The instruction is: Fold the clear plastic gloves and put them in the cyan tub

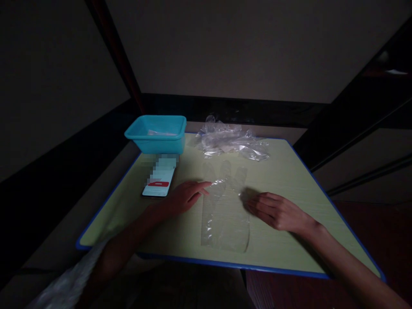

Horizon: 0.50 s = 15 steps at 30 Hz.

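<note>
A clear plastic disposable glove (225, 219) lies spread out on the table, its fingers pointing away from me. My left hand (189, 195) is at the glove's left edge, with the forefinger stretched over the plastic and the fingers apart. Off the right edge of the same glove is my right hand (273, 210), fingers side by side, loosely bent and pointing left. Nothing shows in its grasp; the thumb is mostly hidden. Behind the flat glove rests a crumpled heap of clear plastic gloves (230, 139).
A turquoise plastic basket (157, 146) stands at the table's back left corner with something pale inside. In front of it lies a phone (161, 176) with a lit screen. The pale yellow table (302, 244) has a blue rim, and a wall rises behind it.
</note>
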Motion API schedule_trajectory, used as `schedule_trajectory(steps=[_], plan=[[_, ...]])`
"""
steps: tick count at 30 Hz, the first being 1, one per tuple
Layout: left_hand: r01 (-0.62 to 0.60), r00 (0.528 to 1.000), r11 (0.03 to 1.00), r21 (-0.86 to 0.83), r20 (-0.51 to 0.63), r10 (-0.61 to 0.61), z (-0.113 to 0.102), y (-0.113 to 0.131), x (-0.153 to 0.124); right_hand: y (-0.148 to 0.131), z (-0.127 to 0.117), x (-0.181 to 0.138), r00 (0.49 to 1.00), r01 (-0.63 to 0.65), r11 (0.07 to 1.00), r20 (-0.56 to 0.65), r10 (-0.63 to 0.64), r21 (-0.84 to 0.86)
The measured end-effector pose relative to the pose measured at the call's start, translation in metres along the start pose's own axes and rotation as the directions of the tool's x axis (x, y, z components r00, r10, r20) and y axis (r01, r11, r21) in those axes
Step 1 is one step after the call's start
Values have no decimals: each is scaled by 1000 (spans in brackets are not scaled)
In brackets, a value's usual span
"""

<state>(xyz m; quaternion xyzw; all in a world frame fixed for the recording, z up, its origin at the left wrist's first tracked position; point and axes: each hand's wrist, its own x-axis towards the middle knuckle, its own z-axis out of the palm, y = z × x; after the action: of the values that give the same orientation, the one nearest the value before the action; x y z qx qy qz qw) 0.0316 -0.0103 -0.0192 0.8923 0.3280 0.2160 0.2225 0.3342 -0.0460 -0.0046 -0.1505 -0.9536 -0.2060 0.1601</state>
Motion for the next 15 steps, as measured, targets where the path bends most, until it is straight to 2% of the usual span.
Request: schedule_trajectory(steps=[15], plan=[[43, 999, 999, -2, 8, -43, 6, -2, -4, -13, 0, 5, 999, 28, 997, -30, -26, 67]])
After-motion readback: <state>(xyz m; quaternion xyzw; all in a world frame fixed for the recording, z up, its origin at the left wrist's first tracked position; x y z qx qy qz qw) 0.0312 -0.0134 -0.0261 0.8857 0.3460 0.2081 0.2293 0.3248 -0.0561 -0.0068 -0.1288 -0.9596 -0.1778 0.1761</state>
